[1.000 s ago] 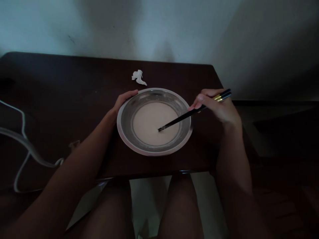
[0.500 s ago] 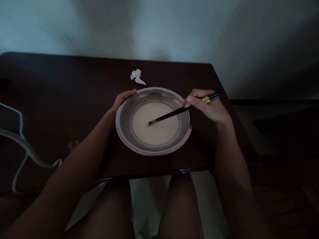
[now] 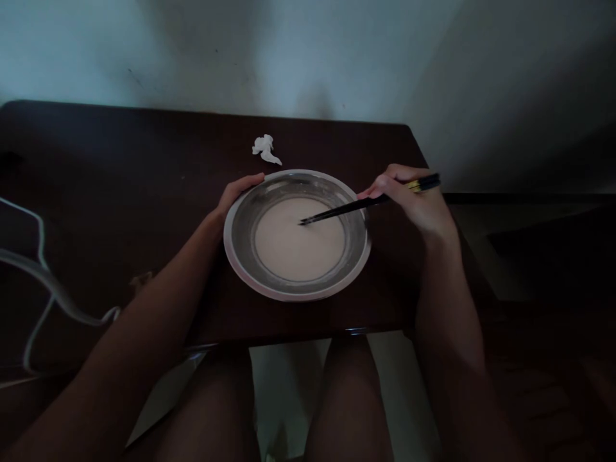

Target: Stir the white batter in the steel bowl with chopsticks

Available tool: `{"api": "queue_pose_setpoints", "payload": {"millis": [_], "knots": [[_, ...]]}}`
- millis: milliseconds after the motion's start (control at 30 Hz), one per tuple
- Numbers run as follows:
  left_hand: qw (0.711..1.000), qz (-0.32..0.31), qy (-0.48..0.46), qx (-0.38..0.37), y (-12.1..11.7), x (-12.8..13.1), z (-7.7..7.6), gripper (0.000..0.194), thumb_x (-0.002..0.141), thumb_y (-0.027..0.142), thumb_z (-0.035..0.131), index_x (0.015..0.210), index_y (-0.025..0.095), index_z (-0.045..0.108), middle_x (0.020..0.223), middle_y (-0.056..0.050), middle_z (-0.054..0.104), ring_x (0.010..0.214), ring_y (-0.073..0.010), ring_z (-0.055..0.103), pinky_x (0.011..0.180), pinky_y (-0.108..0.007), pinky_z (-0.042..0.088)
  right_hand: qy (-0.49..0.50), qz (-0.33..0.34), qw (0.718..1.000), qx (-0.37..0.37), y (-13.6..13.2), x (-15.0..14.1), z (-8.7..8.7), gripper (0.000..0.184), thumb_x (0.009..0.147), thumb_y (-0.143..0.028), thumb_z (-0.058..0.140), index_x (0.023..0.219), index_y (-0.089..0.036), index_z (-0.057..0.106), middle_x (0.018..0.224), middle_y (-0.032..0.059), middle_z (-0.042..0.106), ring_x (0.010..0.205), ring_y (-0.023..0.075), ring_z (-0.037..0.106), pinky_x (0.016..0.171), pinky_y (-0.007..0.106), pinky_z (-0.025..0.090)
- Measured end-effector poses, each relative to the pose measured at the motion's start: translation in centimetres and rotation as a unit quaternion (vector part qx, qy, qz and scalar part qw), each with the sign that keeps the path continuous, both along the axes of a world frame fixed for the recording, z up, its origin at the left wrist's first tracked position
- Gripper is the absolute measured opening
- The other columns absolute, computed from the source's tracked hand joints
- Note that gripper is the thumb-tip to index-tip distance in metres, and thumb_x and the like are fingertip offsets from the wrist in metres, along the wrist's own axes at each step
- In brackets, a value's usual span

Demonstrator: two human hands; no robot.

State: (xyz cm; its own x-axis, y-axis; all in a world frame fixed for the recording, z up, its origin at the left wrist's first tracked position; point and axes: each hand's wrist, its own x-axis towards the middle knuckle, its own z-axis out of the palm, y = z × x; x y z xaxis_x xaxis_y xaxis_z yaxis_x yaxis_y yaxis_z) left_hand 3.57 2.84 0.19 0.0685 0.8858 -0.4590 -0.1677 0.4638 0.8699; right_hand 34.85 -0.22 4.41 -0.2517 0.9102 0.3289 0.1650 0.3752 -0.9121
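Note:
A wide metal bowl [image 3: 240, 273] stands near the table's front edge. Pale, creamy liquid [image 3: 293, 247] covers its bottom. My left hand [image 3: 238, 192] grips the bowl's rim at the far left, its fingers partly hidden behind the wall. In my right hand [image 3: 409, 192], closed at the bowl's right side, is a pair of black chopsticks [image 3: 346, 208] with gold bands near the thick ends. Their tips, smeared with something pale, reach to the liquid a little above its middle.
Behind the bowl lies a crumpled white tissue [image 3: 265, 149] on the dark wooden table [image 3: 120, 154]. White cables [image 3: 58, 292] curl over the left side. A pale wall [image 3: 337, 58] rises along the back edge. My legs are below the front edge.
My right hand has shifted right and slightly away from me, carrying the chopstick tips up and right across the liquid. My left hand and the bowl have stayed put.

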Motion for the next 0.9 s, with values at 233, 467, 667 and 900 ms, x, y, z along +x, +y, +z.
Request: {"api": "queue_pose_setpoints", "payload": {"millis": [233, 467, 667, 900], "knots": [[1.000, 0.006, -0.011, 0.004, 0.1, 0.0, 0.0, 0.027, 0.095, 0.034, 0.056, 0.098, 0.019, 0.079, 0.073, -0.004, 0.078, 0.082, -0.0214, 0.077, 0.075, -0.026, 0.061, -0.037, 0.061, 0.997, -0.027, -0.2, -0.1, 0.1, 0.039, 0.088, -0.055, 0.075, 0.065, -0.024, 0.074, 0.074, 0.0012, 0.079, 0.074, 0.0178, 0.075, 0.072, 0.031, 0.059], [1.000, -0.003, -0.010, -0.002, 0.3, -0.1, -0.1, 0.026, 0.095, 0.034, 0.058, 0.097, 0.019, 0.079, 0.072, -0.003, 0.078, 0.079, -0.0212, 0.076, 0.074, -0.026, 0.060, 0.006, -0.024, 1.000, -0.001, -0.3, 0.7, 0.2, 0.040, 0.092, -0.048, 0.073, 0.061, -0.023, 0.070, 0.067, 0.0014, 0.075, 0.063, 0.0151, 0.069, 0.058, 0.029, 0.051], [1.000, -0.003, -0.023, -0.001, 0.3, -0.1, -0.1, 0.028, 0.097, 0.032, 0.055, 0.097, 0.018, 0.079, 0.074, -0.002, 0.078, 0.075, -0.0176, 0.075, 0.073, -0.023, 0.060, -0.026, 0.054, 0.998, -0.016, -0.1, -0.4, -0.1, 0.038, 0.086, -0.055, 0.078, 0.067, -0.023, 0.074, 0.076, 0.0024, 0.079, 0.072, 0.0164, 0.073, 0.065, 0.029, 0.057], [0.999, -0.019, -0.027, -0.004, 0.3, -0.1, -0.1, 0.030, 0.097, 0.034, 0.055, 0.102, 0.017, 0.079, 0.077, -0.004, 0.080, 0.086, -0.0212, 0.078, 0.075, -0.025, 0.061, 0.011, -0.008, 1.000, -0.006, -0.2, 0.5, 0.3, 0.043, 0.089, -0.053, 0.075, 0.060, -0.022, 0.070, 0.064, 0.0024, 0.074, 0.061, 0.0158, 0.070, 0.052, 0.027, 0.050]]}}
